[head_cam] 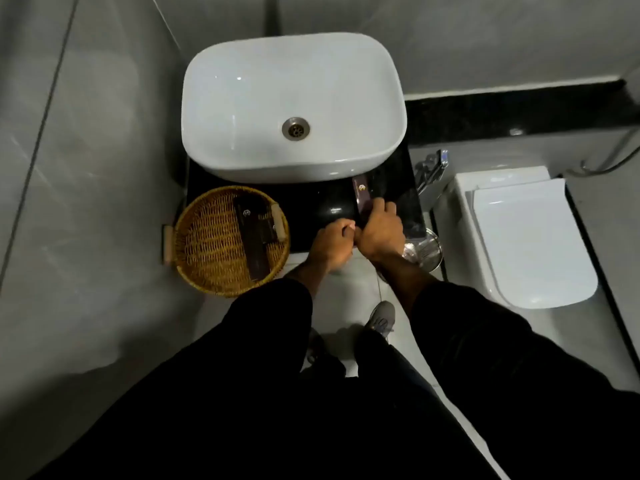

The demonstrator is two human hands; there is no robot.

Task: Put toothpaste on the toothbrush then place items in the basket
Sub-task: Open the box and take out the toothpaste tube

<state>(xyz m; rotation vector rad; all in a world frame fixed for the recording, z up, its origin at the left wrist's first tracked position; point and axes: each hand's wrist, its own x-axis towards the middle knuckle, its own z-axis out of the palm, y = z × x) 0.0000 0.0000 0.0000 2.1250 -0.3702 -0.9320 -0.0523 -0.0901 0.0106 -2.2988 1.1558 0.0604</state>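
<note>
A round wicker basket [207,258] sits at the left front of the black counter [311,199]. A long dark box with a small logo [250,237] lies across it. My right hand [379,232] grips the near end of a second dark box with a gold logo [362,195], which points toward the basin. My left hand [332,244] is closed right beside it, thumb touching the right hand; what it holds is hidden. No toothbrush or toothpaste tube is visible outside the boxes.
A white basin [294,109] fills the back of the counter. A toilet with its lid down [526,237] stands to the right, a chrome spray fitting [431,168] beside the counter, and a steel bin [424,252] below my right wrist. Grey walls close in on the left.
</note>
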